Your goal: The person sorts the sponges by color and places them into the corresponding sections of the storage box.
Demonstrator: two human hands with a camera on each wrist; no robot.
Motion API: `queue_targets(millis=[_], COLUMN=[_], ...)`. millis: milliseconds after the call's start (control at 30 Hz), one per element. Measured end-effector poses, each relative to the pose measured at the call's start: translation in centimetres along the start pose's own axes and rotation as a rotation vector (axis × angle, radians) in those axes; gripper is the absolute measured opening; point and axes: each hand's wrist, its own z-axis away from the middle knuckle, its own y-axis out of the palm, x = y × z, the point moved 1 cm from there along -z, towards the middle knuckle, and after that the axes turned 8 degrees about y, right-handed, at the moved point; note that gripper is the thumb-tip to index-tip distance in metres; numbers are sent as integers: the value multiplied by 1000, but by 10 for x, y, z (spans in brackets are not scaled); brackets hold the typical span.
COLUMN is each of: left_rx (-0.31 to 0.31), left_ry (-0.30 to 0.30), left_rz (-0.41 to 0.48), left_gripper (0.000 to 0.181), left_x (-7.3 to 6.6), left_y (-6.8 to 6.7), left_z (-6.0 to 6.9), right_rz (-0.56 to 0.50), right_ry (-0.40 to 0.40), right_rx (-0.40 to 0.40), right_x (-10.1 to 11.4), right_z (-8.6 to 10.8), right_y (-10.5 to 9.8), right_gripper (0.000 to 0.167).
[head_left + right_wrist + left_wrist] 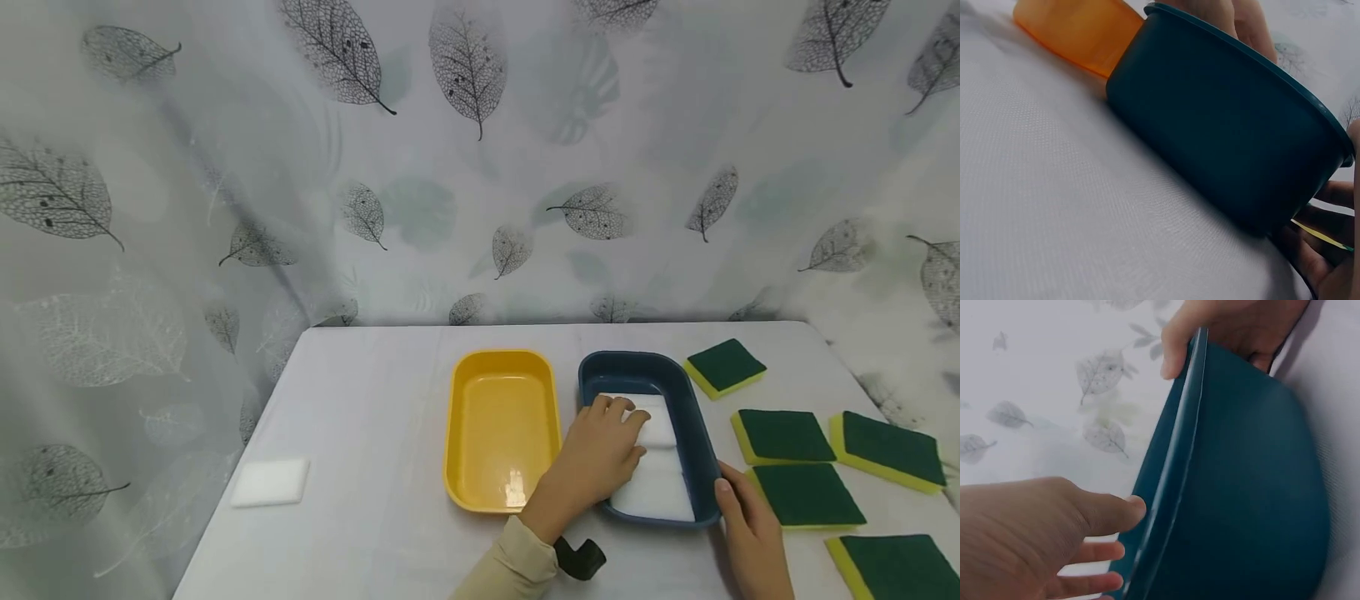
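Inside the dark blue tray (699, 450) lie white sponge blocks (652, 492), end to end along its floor. My left hand (600, 450) reaches over the tray's left rim, its fingers over the far white block. In the left wrist view the left hand's thumb and fingers (1094, 551) are spread apart, fairly straight, beside the tray rim. My right hand (753, 533) grips the tray's near right corner, thumb at the rim and fingers against the outside wall. Part of that right hand (1329, 256) shows at the edge of the right wrist view.
A yellow tray (502, 433) stands left of the blue one. Another white sponge block (270, 482) lies at the table's left edge. Several green-and-yellow scrub sponges (806, 496) lie on the right. A black curved piece (581, 558) shows beneath my left wrist. Leaf-print curtains (465, 167) hang behind.
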Motion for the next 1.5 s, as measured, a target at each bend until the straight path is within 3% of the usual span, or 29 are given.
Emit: queue_targets(millis=[200,500,733,1000,1233,1333,1500], left_rx=[-93,-198,-302,-343,-409,-401,-374], left_ry=[49,73,107,145,186,181,123], left_rz=[20,72,119,156,235,239,242], left_gripper=[36,31,28,32,34,35,39], left_x=[2,14,26,39,62,72,90], left_y=[-16,-30,-43,-57,-65,-67,-69], left_z=[12,35,56,79,108,120,142], right_rz=[14,-10,-24,2,-2,7,-11], right_ry=[-11,24,-26,5,14,22,17], right_rx=[12,15,-8,-5,5,10,9], right_x=[5,0,0,0,3,4,1], right_z=[-4,0,2,2,2,2,3], right_y=[-4,1,4,1,0,0,1], right_gripper=[62,62,60,61,62,63,63])
